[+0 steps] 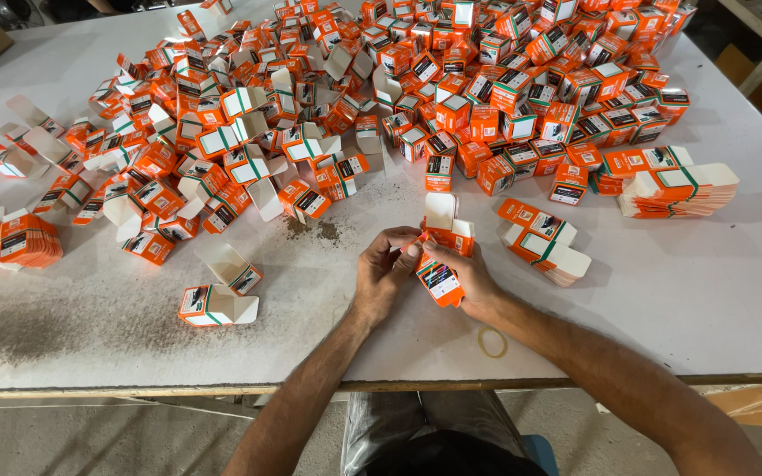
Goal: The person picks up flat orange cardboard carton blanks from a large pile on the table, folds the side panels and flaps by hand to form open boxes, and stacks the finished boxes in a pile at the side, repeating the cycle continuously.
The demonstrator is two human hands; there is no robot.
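Both my hands hold one small orange and white carton point(442, 256) near the front middle of the white table point(681, 291). My left hand point(383, 273) grips its left side with fingers curled at the top edge. My right hand point(467, 275) wraps the right side and bottom. The carton's white top flaps stand open and upright above my fingers.
A large heap of folded orange cartons point(416, 79) covers the far half of the table. Stacks of flat carton blanks lie at the right point(676, 189), beside my hands point(544, 242) and at the far left point(19, 238). A rubber band point(491, 342) lies near the front edge.
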